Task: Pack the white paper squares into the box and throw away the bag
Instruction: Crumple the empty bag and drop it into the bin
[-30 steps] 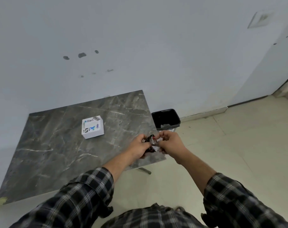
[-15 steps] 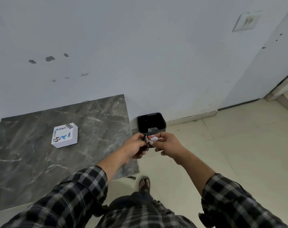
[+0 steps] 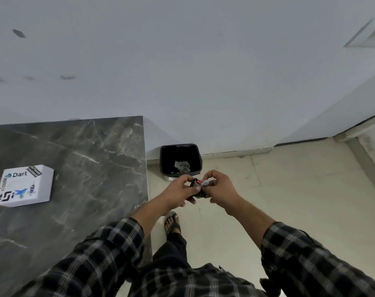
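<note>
A small crumpled bag (image 3: pixel 199 185), dark with red and white bits, is pinched between my left hand (image 3: pixel 180 190) and my right hand (image 3: pixel 219 187). Both hands hover over the floor, just in front of a black waste bin (image 3: pixel 198 155) that holds some crumpled scraps. The white box (image 3: pixel 24 185), lid shut and printed with "Dart" and logos, lies on the dark marble table (image 3: pixel 86 168) at the left, well away from my hands. No white paper squares are visible.
The bin stands against the grey wall between the table's right edge and the beige tiled floor (image 3: pixel 300 200). My sandalled foot (image 3: pixel 171 222) is on the floor below my hands. A doorway threshold runs at the far right.
I have turned and stepped to the right: the table and box slid left in view, the bin came nearer. Both hands still pinch the bag, now off the table and close to the bin.
</note>
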